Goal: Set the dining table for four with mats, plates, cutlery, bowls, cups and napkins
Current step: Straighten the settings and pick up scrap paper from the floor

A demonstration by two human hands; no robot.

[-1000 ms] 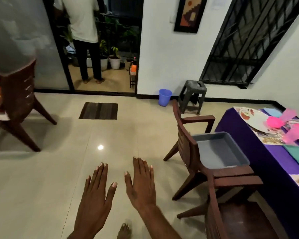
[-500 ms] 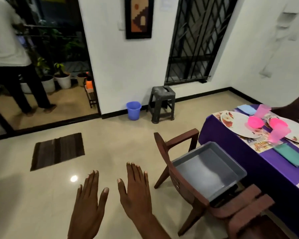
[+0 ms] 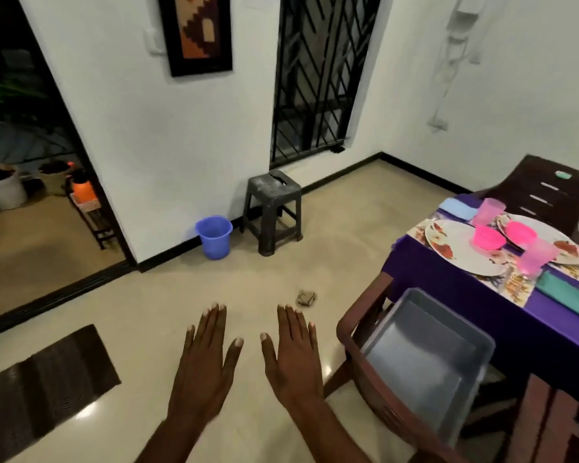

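View swung right, desk [image 3: 448, 285] nearer | left hand [image 3: 201, 372], right hand [image 3: 293, 362] flat, empty | plates [image 3: 462, 252] by desk edge: rigid, breakable, lift by rim

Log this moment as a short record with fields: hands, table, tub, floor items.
hands: left hand and right hand both flat, fingers straight, holding nothing, over the floor
table: purple-clothed dining table with floral white plates, pink plastic bowls, translucent pink cups, folded teal napkin
tub: grey plastic tub sits empty on the seat of the brown wooden chair
floor items: blue plastic bucket, dark plastic stool, striped brown mat
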